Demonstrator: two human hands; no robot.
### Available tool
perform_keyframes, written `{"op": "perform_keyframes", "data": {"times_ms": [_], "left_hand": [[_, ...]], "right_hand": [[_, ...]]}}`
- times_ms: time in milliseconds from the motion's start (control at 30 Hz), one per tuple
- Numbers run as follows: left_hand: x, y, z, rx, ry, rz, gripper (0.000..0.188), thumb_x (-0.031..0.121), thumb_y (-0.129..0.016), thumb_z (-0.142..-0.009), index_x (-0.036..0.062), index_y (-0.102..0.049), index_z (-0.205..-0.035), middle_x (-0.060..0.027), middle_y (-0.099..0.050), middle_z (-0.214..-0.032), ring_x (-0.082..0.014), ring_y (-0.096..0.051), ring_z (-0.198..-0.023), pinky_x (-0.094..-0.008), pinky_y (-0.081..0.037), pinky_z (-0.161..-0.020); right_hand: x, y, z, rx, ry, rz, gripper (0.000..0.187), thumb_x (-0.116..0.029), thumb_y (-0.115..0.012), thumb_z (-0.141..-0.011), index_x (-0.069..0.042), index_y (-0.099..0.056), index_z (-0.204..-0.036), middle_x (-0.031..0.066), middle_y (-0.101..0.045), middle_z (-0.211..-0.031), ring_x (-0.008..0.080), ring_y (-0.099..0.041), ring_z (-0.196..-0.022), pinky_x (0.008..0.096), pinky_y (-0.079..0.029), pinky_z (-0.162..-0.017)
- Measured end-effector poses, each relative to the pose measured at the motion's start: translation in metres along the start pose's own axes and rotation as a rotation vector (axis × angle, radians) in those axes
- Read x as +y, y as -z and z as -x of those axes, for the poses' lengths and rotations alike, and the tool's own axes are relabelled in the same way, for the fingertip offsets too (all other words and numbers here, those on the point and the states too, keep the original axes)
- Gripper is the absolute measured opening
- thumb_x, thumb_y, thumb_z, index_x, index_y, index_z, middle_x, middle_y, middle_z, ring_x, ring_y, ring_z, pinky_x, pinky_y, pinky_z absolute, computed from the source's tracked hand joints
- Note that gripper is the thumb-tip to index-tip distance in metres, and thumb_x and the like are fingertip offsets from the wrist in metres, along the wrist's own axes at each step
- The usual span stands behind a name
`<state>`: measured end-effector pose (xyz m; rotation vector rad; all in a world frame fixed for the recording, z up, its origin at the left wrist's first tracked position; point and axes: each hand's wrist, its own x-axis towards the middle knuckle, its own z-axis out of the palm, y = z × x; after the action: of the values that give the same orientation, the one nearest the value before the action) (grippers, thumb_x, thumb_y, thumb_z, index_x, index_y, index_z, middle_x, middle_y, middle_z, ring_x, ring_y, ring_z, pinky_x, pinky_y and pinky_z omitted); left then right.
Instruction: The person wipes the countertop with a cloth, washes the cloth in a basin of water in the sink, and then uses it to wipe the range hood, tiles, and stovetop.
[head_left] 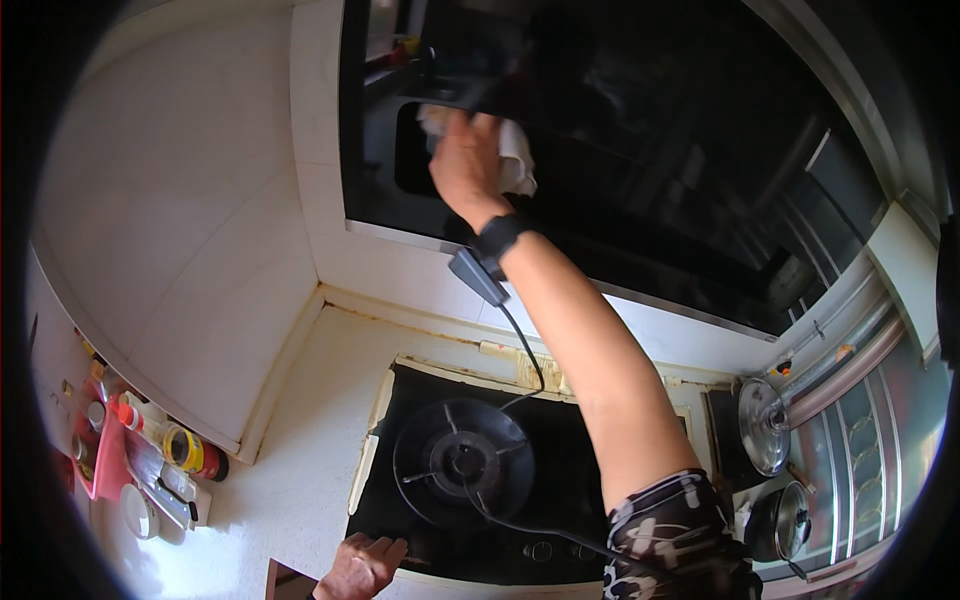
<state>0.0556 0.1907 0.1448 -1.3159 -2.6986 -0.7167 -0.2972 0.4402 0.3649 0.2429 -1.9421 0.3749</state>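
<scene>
My right hand [468,165], slightly blurred, presses a crumpled white cloth [516,160] against the glossy black panel of a range hood [640,150]. The cloth bunches under the palm and sticks out on both sides of the fingers. A black strap [502,236] circles my right wrist, with a dark box [478,276] and a cable [527,345] hanging from it. Down at the front left corner of the black gas stove [375,500], my left hand [360,567] rests with its fingers on the edge, holding nothing that I can see.
A round burner [463,458] sits below my right arm, the cable crossing it. Glass-lidded pans [765,425] stand at the right, beside a patterned window [860,440]. On the left are a pink rack [105,450], a yellow-lidded jar [185,450] and a knife [172,490]. A white wall rises behind.
</scene>
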Motion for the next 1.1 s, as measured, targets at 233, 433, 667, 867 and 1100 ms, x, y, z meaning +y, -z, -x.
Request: {"op": "perform_keyframes", "data": {"times_ms": [233, 433, 667, 867, 1100], "left_hand": [[0.032, 0.002, -0.024, 0.080, -0.082, 0.002, 0.004, 0.004, -0.063, -0.077, 0.0060, -0.061, -0.081, -0.0050, -0.058, -0.062, -0.0214, -0.060, -0.054, -0.0317, -0.048, -0.052], [0.043, -0.012, -0.034, -0.008, -0.091, -0.069, 0.007, 0.007, -0.067, -0.076, 0.0060, -0.061, -0.080, -0.0062, -0.058, -0.062, -0.0223, -0.060, -0.054, -0.0330, -0.046, -0.052], [0.064, -0.027, -0.049, 0.049, -0.091, -0.093, 0.010, 0.008, -0.069, -0.075, 0.0073, -0.059, -0.075, -0.0062, -0.055, -0.057, -0.0235, -0.059, -0.051, -0.0347, -0.045, -0.048], [0.074, -0.033, -0.052, 0.034, -0.111, -0.053, 0.012, 0.007, -0.068, -0.076, 0.0079, -0.057, -0.072, -0.0067, -0.054, -0.056, -0.0241, -0.057, -0.049, -0.0350, -0.044, -0.047], [0.062, -0.020, -0.035, 0.083, -0.084, -0.068, 0.006, 0.008, -0.068, -0.076, 0.0070, -0.063, -0.080, -0.0058, -0.056, -0.058, -0.0236, -0.058, -0.050, -0.0356, -0.046, -0.048]], "right_hand": [[0.026, 0.030, -0.010, -0.698, 0.138, 0.083, 0.027, -0.006, -0.059, -0.082, -0.005, -0.070, -0.107, 0.0163, -0.049, -0.133, 0.0351, -0.052, -0.121, 0.0413, -0.045, -0.099], [0.124, 0.143, 0.012, -0.952, -0.084, 0.295, 0.028, -0.006, -0.057, -0.075, 0.002, -0.071, -0.098, 0.0221, -0.064, -0.111, 0.0353, -0.061, -0.109, 0.0390, -0.049, -0.093], [0.248, 0.306, 0.037, -0.881, -0.409, 0.578, 0.020, -0.013, -0.064, -0.069, -0.004, -0.072, -0.085, 0.0222, -0.068, -0.096, 0.0378, -0.065, -0.095, 0.0377, -0.053, -0.084], [0.377, 0.417, 0.066, -0.686, -0.438, 0.997, 0.020, -0.005, -0.068, -0.076, -0.004, -0.073, -0.095, 0.0227, -0.068, -0.102, 0.0370, -0.065, -0.101, 0.0417, -0.052, -0.090], [0.351, 0.369, 0.087, -0.306, -0.054, 0.671, 0.032, 0.004, -0.062, -0.066, 0.003, -0.065, -0.098, 0.0233, -0.059, -0.112, 0.0430, -0.056, -0.106, 0.0436, -0.046, -0.095]]}}
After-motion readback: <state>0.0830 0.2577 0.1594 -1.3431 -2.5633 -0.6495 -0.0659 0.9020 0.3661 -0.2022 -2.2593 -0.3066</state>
